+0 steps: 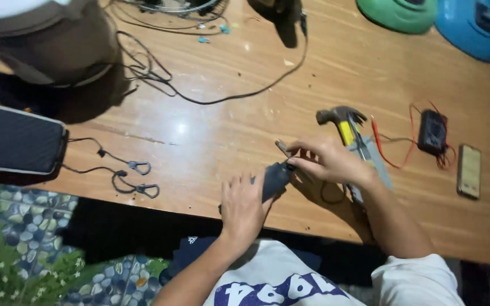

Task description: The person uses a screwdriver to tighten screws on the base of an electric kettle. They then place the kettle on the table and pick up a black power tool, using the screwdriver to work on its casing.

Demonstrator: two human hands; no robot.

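Note:
My left hand [244,207] presses down on a small dark grey device [275,179] lying near the front edge of the wooden table [211,119]. My right hand [327,160] pinches the device's far tip with thumb and fingers, next to a short flat metal piece [282,148] sticking out past the fingers. A thin black cord [331,195] loops on the table under my right wrist. A claw hammer [344,122] with a yellow band lies just behind my right hand.
A black multimeter [432,131] with red leads and a phone [469,170] lie at the right. A black pouch [15,139] with carabiners sits at left, a dark round appliance [49,42] behind it. Black cable [222,97] crosses the middle. Green and blue covers [438,17] sit far right.

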